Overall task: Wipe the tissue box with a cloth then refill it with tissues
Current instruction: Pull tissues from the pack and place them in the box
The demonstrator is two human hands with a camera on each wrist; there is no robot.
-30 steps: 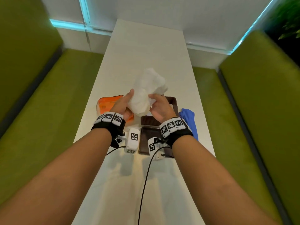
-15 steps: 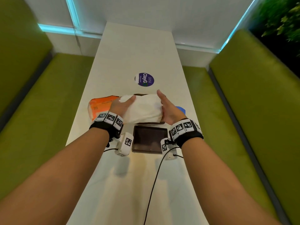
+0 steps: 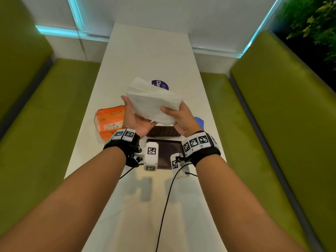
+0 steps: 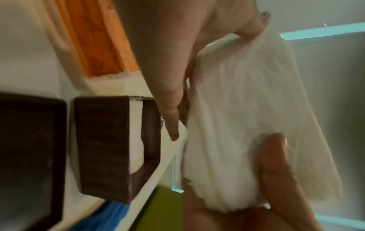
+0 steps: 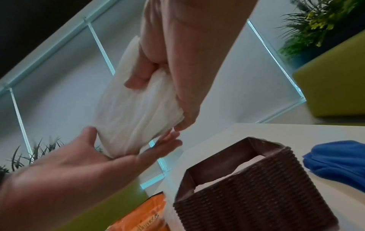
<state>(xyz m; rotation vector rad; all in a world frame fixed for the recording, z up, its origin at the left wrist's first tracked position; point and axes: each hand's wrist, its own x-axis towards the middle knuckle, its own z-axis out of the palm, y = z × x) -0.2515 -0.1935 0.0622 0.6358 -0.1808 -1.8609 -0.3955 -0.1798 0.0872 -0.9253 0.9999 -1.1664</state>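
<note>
White table (image 3: pixel 149 51) w/ green benches either side. Both my hands, left (image 3: pixel 135 119) & right (image 3: pixel 181 118), grasp tissue stack (image 3: pixel 152 100) above the open brown tissue box (image 5: pixel 254 187); blue cloth (image 5: pixel 339 159) at its 3 o'clock.

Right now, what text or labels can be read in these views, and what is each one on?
"Cla": start of a word on the purple round sticker on the table; the rest is hidden by the tissue stack.
Orange tissue packet: printed script, too blurred to read.
Wrist bands: square coded markers, no words.

Cyan strip lighting glows along the wall (image 3: pixel 163 24), wide-angle edges bend, and both wrist views are motion-blurred and dim.
</note>
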